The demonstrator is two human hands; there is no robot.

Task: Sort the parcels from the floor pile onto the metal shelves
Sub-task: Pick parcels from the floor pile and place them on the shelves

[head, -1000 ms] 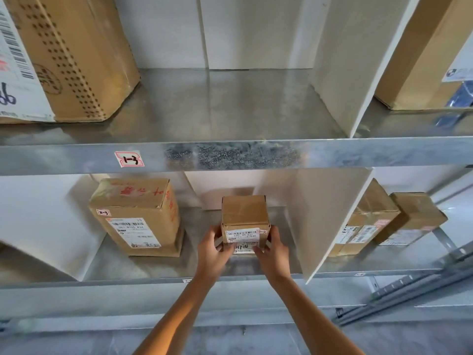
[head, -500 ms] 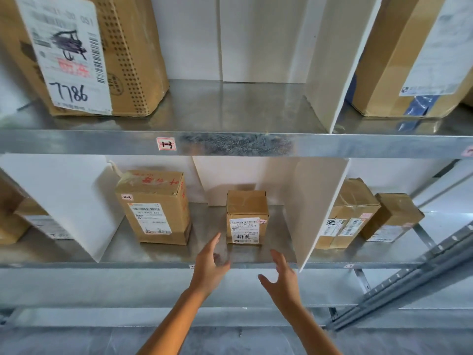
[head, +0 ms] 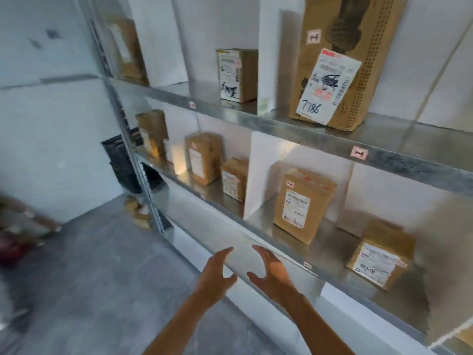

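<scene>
Found left hand [head: 215, 275] and right hand [head: 272, 274] held apart, fingers spread and loosely bent, gripping nothing, just before the lower shelf [head: 332, 252] edge. Noted small parcel [head: 378, 262] on that shelf, right of the right hand, its far side lost in blur. Saw tall parcel [head: 303, 204] above and beyond the hands. Could not make out smeared shapes [head: 18, 239] far left of the left hand.

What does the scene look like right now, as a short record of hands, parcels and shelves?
left hand: open, empty, in front of the lower shelf edge
right hand: open, empty, beside the left
lower shelf: small parcel and taller parcel, apart, right of a white divider
upper shelf: box marked 7786
</scene>
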